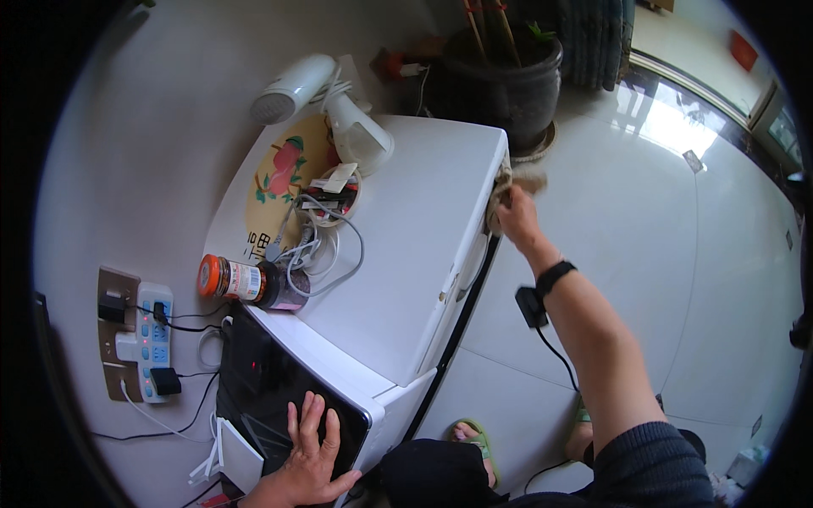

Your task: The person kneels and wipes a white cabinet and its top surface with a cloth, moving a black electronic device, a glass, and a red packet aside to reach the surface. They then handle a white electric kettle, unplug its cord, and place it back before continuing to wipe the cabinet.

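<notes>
My right hand (pixel 519 216) grips a beige cloth (pixel 498 206) against the far right side edge of a white appliance or cabinet (pixel 406 254). Part of that cloth hangs out past my fingers and looks blurred. With fingers spread, my left hand (pixel 311 447) lies on a glossy black panel (pixel 279 374) beside the white top. Chipped paint shows along the top's right edge. A black strap with a dark box (pixel 532 306) and a cable sits at my right wrist.
On the white top stand a handheld garment steamer (pixel 359 130), a round container of small items (pixel 330 197), coiled cables (pixel 317 247) and an orange-lidded jar (pixel 232 277). A power strip (pixel 154 343) with plugs hangs at the wall. A large plant pot (pixel 521 89) stands behind.
</notes>
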A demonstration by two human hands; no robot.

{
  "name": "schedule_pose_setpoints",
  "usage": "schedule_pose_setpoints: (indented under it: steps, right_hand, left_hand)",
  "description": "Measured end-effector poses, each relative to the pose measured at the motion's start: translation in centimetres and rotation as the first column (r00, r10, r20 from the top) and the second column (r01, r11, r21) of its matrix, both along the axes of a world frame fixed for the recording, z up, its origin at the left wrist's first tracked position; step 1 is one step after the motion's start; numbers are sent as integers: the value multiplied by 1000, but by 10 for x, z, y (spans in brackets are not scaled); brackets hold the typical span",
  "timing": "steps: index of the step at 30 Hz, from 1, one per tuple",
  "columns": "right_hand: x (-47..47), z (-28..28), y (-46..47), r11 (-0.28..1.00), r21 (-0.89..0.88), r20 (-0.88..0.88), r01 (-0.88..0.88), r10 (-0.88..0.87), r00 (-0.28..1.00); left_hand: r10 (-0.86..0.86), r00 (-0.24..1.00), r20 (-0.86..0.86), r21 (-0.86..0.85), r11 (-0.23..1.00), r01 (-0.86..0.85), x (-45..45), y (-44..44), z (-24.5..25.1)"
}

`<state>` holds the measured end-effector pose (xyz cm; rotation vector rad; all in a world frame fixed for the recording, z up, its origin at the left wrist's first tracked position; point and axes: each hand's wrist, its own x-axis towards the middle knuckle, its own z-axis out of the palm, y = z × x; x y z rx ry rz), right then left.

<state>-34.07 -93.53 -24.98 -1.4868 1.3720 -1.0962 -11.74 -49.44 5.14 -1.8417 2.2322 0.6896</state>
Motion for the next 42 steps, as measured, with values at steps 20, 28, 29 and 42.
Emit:
schedule_pose_setpoints:
  steps: [20, 28, 29, 42]
  right_hand:
    - [100, 130, -1, 700, -176, -874, -692, 213, 438]
    - [129, 123, -67, 709, -252, -900, -659, 79, 428]
    - [130, 124, -71, 734, -227, -903, -640, 87, 420]
    - [79, 119, -64, 930, -225, -878, -290, -64, 474]
  left_hand:
    - [33, 997, -66, -1, 999, -33, -2, 1, 2]
    - [49, 997, -57, -73, 996, -54, -10, -11, 12]
    - [66, 995, -70, -74, 995, -71, -11, -10, 11]
    - [46, 994, -95, -55, 997, -51, -2, 0, 7]
